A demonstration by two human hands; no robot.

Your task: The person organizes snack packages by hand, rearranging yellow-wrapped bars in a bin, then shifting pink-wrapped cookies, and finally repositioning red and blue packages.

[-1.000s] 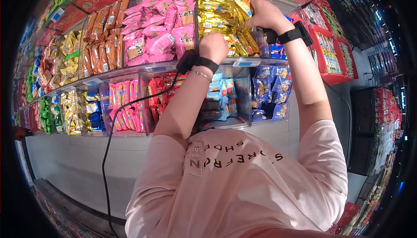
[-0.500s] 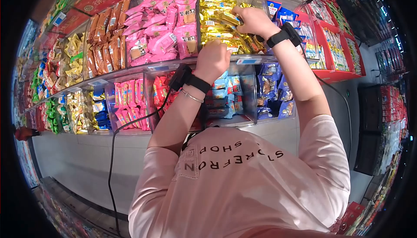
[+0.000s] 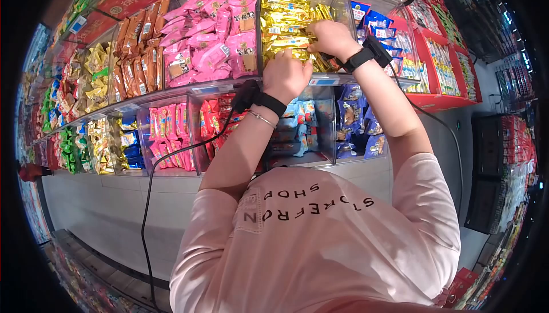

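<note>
A clear bin (image 3: pixel 350 4) holds gold-wrapped snack packets (image 3: pixel 283 21), laid in rows. At the bin's front, my left hand (image 3: pixel 287 77) is closed, its fingertips on a gold packet near the front wall; the fingers are partly hidden behind the back of the hand. My right hand (image 3: pixel 333 40) reaches in from the right, its curled fingers gripping at the gold packets in the middle. Several packets by it stand tilted. Each wrist wears a black band with a small device.
Pink packets (image 3: pixel 206 33) fill the bin to the left, with brown packets (image 3: pixel 134 50) beyond. Blue packets (image 3: pixel 377 24) lie to the right. A lower row holds light-blue packets (image 3: pixel 300 127) and purple packets (image 3: pixel 353 113). A black cable (image 3: pixel 147 216) hangs from the left wrist.
My right hand has moved down and towards me, from the upper packets to the middle ones. My left hand has shifted slightly right. Gold packets at the bin's right now stand more upright.
</note>
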